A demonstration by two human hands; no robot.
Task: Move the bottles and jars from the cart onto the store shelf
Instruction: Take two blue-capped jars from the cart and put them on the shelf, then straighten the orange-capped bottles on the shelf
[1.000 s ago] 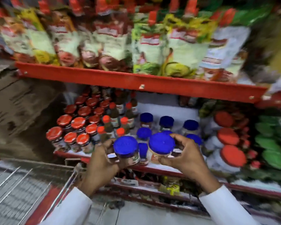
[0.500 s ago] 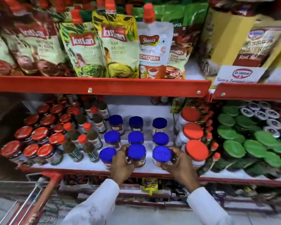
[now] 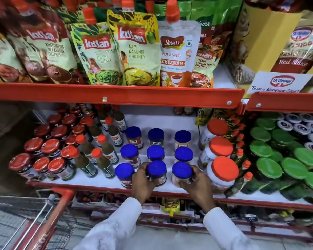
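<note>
Two small blue-lidded jars stand at the front of the white shelf. My left hand wraps around the middle front jar. My right hand wraps around the right front jar. Both jars rest on the shelf surface in line with a third front jar to the left. More blue-lidded jars fill the two rows behind. The cart, wire mesh with a red frame, is at the lower left; its contents are out of view.
Red-lidded jars and orange-capped bottles crowd the shelf's left side. Large orange-lidded tubs stand right beside my right hand. Green-lidded jars lie further right. A red shelf edge with chutney pouches hangs above.
Both hands carried the two blue-lidded jars from in front of the shelf forward and down onto its front row. The view swung right, away from the cart.
</note>
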